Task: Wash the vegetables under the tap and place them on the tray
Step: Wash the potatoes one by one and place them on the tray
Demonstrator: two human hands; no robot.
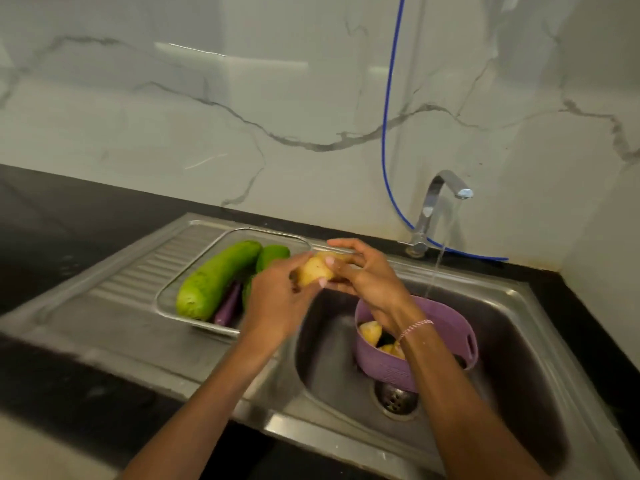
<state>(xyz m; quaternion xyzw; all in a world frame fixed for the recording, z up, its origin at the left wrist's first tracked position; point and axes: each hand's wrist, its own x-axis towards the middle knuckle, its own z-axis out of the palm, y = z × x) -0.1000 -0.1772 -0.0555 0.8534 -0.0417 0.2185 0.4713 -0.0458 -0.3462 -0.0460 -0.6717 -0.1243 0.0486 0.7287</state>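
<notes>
Both left hand (277, 299) and right hand (369, 277) hold potato (311, 274) beside tray (263, 231), fingers (346, 243) curled round it; gourds (214, 277) in tray; tap (437, 202) running.

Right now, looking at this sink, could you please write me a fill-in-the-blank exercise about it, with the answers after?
1. The left hand and the right hand hold a yellow ____ together.
2. The tap is turned ____, and its water falls into the sink.
3. The basket in the sink is ____ in colour.
4. The tray with the green gourd stands to the ____ of the basket.
Answers: potato, on, purple, left.
</notes>
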